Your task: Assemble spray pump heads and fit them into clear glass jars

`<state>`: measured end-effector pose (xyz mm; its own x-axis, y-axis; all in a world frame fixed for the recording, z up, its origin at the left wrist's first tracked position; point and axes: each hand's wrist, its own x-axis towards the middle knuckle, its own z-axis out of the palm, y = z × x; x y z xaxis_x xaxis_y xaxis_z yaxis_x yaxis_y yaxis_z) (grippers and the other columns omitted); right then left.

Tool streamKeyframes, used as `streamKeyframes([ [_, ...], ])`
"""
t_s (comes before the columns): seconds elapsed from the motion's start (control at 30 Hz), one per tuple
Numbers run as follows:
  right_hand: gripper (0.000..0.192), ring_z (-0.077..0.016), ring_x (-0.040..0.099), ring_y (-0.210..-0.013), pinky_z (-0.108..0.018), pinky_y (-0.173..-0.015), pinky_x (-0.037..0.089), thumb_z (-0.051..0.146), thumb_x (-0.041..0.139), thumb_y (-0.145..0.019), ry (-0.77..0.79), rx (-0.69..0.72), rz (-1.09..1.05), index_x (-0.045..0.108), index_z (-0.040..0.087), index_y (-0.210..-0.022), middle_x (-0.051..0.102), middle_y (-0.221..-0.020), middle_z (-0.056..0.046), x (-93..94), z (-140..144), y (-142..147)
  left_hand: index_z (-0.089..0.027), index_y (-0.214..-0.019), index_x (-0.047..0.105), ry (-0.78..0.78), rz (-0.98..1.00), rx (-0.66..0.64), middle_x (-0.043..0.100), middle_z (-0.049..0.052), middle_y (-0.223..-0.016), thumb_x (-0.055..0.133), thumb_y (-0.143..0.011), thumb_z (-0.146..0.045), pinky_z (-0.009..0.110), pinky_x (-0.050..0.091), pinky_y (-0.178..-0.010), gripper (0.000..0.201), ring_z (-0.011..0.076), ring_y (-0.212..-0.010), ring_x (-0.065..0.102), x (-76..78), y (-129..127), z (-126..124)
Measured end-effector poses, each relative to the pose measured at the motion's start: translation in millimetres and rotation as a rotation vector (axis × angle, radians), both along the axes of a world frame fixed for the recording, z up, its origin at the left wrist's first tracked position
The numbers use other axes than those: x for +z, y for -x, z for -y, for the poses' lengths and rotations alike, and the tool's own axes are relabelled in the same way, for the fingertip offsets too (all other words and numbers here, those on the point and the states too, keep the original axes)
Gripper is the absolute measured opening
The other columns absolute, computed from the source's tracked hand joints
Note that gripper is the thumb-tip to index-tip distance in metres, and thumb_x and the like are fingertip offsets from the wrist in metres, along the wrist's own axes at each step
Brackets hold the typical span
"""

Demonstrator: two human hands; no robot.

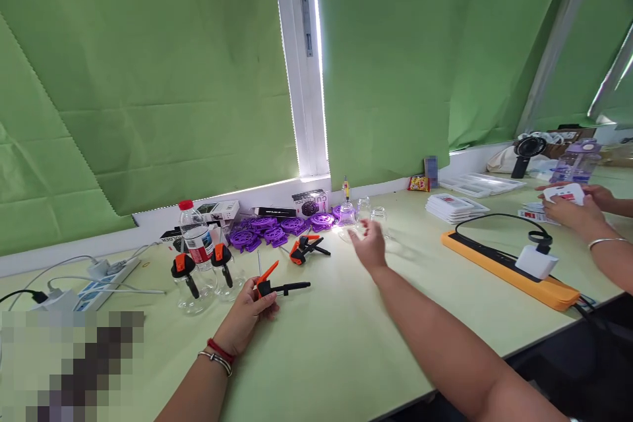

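Worktop: pale, smooth, yellow-green. Your left hand was clamped on a black-and-orange spray head of hard plastic, its long black arm pointing right, over the middle of the worktop. Your right hand reached toward the far edge, thumb and curved fingers apart, beside clear, rounded glass vessels; whether skin met glass, you could not tell. A second spray head lay between your hands, nearer the far edge. Left of your left hand stood two glass bottles, fitted with similar tops. Glossy purple openwork plastic pieces were heaped along the far edge. An orange power strip, long and blocky, ran toward the near edge, at right.
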<state>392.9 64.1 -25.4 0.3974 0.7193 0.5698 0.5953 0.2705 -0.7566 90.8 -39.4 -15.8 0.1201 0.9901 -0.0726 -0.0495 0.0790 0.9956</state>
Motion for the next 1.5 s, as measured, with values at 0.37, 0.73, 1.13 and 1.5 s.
streamKeyframes([
  [0.37, 0.087, -0.0351, 0.044, -0.118, -0.047, -0.098, 0.029, 0.062, 0.062, -0.06, 0.674, -0.273, 0.214, 0.037, 0.017, -0.131, 0.058, -0.116, -0.019, -19.4, -24, -60, -0.02, -0.085, 0.041, 0.003, -0.042, 0.038, 0.056, 0.0, -0.086, 0.078, -0.058, -0.025, 0.027, 0.049, -0.06, 0.046, 0.0177, -0.078, 0.063, 3.0, 1, 4],
  [0.73, 0.081, -0.021, 0.05, -0.115, -0.029, -0.088, 0.044, 0.041, 0.072, -0.057, 0.335, -0.012, 0.024, 0.033, 0.028, -0.126, 0.047, -0.132, -0.005, 10.8, 3, -54, -0.019, -0.086, 0.041, -0.041, -0.049, -0.01, 0.058, 0.0, -0.083, 0.073, -0.064, -0.027, 0.028, 0.048, -0.06, 0.039, 0.0156, -0.072, 0.062, 6.4, 5, 7],
  [1.13, 0.079, -0.0281, 0.051, -0.112, -0.037, -0.09, 0.045, 0.015, 0.072, -0.05, 0.421, 0.702, 0.411, 0.049, 0.026, -0.125, 0.047, -0.132, -0.007, 33.6, 45, -13, -0.019, -0.084, 0.043, -0.039, 0.017, -0.012, 0.06, 0.001, -0.081, 0.075, -0.064, -0.031, 0.028, 0.047, -0.059, 0.04, 0.0166, -0.07, 0.064, 15.2, 9, 10],
  [1.5, 0.077, -0.0264, 0.046, -0.117, -0.038, -0.092, 0.044, 0.022, 0.072, -0.052, 0.346, 0.82, 0.508, 0.046, 0.025, -0.125, 0.045, -0.131, -0.007, 31.2, 59, 18, -0.018, -0.087, 0.042, -0.033, -0.006, -0.096, 0.062, 0.002, -0.082, 0.074, -0.066, -0.032, 0.031, 0.049, -0.068, 0.04, 0.0181, -0.074, 0.066, 12.4, 8, 10],
])
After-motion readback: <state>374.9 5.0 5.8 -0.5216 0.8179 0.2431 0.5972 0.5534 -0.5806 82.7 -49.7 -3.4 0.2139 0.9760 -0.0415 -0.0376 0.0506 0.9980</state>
